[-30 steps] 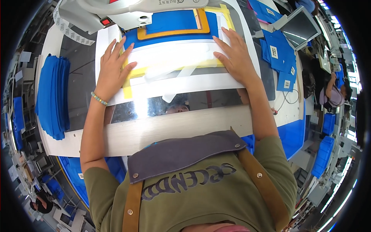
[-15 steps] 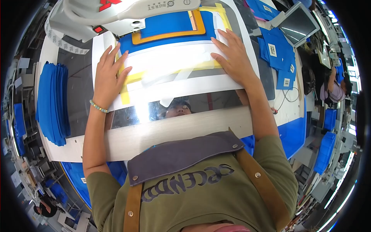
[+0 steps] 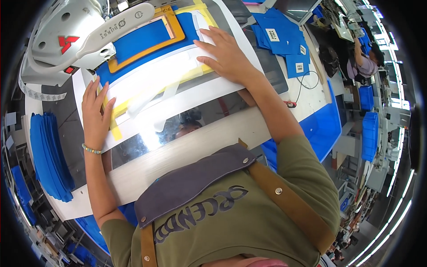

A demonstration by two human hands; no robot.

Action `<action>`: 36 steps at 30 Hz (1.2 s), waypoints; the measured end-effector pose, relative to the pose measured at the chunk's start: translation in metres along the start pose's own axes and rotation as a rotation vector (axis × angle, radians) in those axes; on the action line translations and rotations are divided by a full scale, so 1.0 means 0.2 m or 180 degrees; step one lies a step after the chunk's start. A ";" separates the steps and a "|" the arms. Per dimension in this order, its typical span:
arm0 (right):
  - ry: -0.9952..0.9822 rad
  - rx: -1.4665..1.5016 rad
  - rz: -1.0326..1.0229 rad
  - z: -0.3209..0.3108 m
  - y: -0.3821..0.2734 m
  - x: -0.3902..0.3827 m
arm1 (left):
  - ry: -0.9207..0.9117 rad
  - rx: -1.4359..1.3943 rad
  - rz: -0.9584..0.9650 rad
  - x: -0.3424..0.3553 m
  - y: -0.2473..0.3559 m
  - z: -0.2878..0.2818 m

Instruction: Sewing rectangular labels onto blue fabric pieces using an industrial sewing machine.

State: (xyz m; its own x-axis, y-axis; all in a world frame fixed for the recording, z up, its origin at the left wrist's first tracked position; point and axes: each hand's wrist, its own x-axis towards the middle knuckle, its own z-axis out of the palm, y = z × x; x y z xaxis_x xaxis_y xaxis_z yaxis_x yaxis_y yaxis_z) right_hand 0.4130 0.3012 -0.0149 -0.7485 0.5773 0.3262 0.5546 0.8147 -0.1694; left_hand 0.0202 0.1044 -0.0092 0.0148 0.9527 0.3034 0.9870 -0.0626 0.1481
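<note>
Fingers spread, my left hand (image 3: 95, 115) lies flat on the left side of a white sheet (image 3: 180, 99) edged with strips of yellow tape (image 3: 116, 133). My right hand (image 3: 227, 58) rests on its right side, also with fingers apart. Between and beyond the hands, a blue fabric piece (image 3: 189, 43) lies on the sheet, with an orange-yellow rectangular frame (image 3: 179, 32) on top of it. A white machine head (image 3: 49, 35) with a curved white arm (image 3: 113, 33) hangs over the frame's left part and hides some of it.
A tall stack of folded blue fabric pieces (image 3: 51, 155) stands at the left. Blue pieces with white labels (image 3: 284, 38) lie at the far right, near a thin cable (image 3: 307, 86). A blue bin (image 3: 320, 127) sits beside the table's right edge. Another person (image 3: 362, 64) is in the background.
The whole view has turned and shifted, so the table sits further left and tilted. Both hands stay on the white sheet; more of the machine head shows.
</note>
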 end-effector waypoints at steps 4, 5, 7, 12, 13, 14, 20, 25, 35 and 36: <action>0.0169 -0.0039 -0.0054 0.01 0.01 0.00 | 0.0068 -0.0147 0.0070 -0.01 -0.01 0.01; 0.0253 -0.0022 -0.0140 0.00 0.04 0.01 | 0.0059 -0.0135 0.0047 -0.01 -0.01 0.01; 0.0651 -0.0222 0.0129 -0.06 0.09 0.03 | 0.0064 -0.0112 -0.0016 -0.02 -0.02 0.01; 0.1086 -0.0924 0.2065 -0.53 0.58 -0.09 | 0.0085 -0.0232 0.0072 0.00 0.00 0.02; 0.1088 -0.0931 0.2059 -0.55 0.64 -0.09 | 0.0093 -0.0237 0.0069 0.00 0.00 0.02; 0.0542 -0.1042 0.2588 -0.55 0.69 -0.10 | 0.0088 -0.0249 0.0088 0.00 -0.01 0.01; 0.0348 -0.0896 0.2747 -0.30 0.85 -0.21 | 0.0108 -0.0299 0.0111 -0.01 -0.02 -0.01; 0.1161 0.0127 0.1667 -0.48 0.59 0.06 | 0.0105 -0.0448 0.0120 0.01 -0.09 -0.14; -0.0265 0.0827 0.0155 -0.08 -0.23 0.82 | -0.0057 -0.0486 0.0276 0.31 -0.18 0.05; -0.0775 0.1141 0.0908 -0.08 -0.34 0.85 | 0.0005 -0.0497 0.0302 0.32 -0.20 0.07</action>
State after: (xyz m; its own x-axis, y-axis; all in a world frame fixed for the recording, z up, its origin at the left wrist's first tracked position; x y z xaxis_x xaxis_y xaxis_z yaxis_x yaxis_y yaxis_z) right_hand 0.2545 0.3432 0.0673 -0.6722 0.7404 0.0020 0.6214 0.5657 -0.5421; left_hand -0.0150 0.1725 -0.0096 0.1064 0.9399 0.3245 0.9443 -0.1977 0.2631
